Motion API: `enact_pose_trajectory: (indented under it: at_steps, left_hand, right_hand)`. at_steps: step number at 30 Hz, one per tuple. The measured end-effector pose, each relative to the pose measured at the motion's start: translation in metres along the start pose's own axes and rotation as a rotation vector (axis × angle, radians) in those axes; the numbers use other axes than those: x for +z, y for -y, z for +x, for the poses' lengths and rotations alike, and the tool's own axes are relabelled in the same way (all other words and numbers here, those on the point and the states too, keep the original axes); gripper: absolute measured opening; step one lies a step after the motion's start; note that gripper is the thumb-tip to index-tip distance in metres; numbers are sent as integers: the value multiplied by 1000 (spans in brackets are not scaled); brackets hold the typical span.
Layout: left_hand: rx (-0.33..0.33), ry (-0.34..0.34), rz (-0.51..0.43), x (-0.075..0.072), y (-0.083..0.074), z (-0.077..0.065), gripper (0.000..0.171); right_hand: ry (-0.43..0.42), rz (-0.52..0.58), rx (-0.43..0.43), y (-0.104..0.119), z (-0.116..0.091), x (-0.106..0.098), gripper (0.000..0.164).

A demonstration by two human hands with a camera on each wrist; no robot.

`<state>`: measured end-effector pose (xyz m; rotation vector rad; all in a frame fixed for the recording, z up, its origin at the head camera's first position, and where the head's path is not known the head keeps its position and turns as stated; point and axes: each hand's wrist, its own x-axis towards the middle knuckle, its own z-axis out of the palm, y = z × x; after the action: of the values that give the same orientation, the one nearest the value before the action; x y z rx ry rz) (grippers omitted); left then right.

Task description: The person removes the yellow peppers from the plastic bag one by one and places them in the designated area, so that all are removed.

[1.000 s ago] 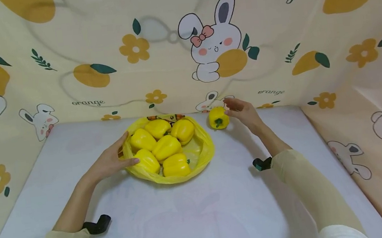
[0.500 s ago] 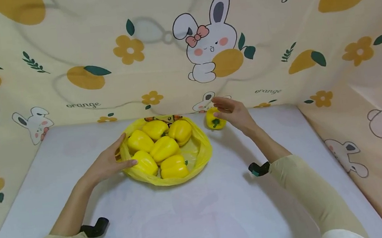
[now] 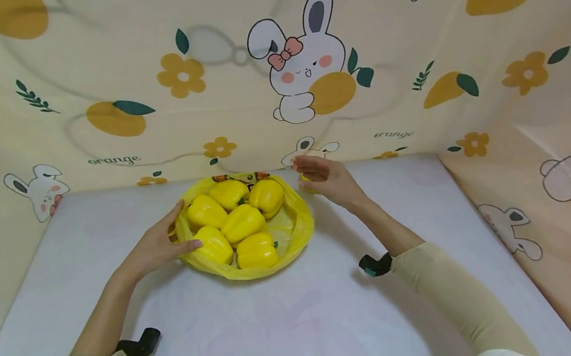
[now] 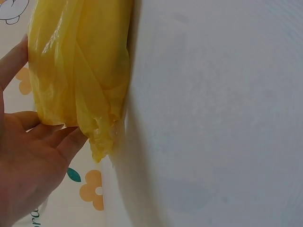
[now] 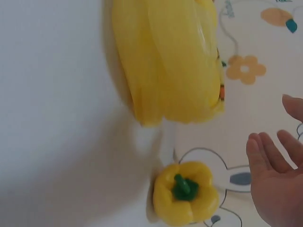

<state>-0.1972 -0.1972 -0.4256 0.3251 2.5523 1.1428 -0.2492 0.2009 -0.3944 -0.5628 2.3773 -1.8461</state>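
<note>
Left hand holds a yellow plastic bag of yellow bell peppers; right hand, relaxed, hovers by a green-stemmed yellow pepper farther right.

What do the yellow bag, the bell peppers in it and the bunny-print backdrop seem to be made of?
Yellow bag: thin plastic film, slightly shiny, judging by its translucency, crisp creases and bright streaks.
Bell peppers: smooth and glossy, with clear highlights; real skin or moulded plastic, the look leaves it open.
Bunny-print backdrop: probably fabric, mostly matte, with soft ripples and little glare.
</note>
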Motion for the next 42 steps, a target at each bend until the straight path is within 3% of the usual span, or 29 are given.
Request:
enact_pose_trajectory:
  at_steps: [13,28,35,42]
  left_hand:
    - [6,-5,11,1,1,0,113]
    - [12,5,-5,0,4,1,113]
    - [-2,4,-2,-3,7,-6,113]
    - [2,8,-8,1,6,0,113]
  right_hand:
    - [24,-34,27,-11,-1,35,54]
    - [-145,-382,63,-22,4,70,54]
    - [-134,-512,96,-25,10,85,63]
    - [-112,-592,148,-25,10,85,78]
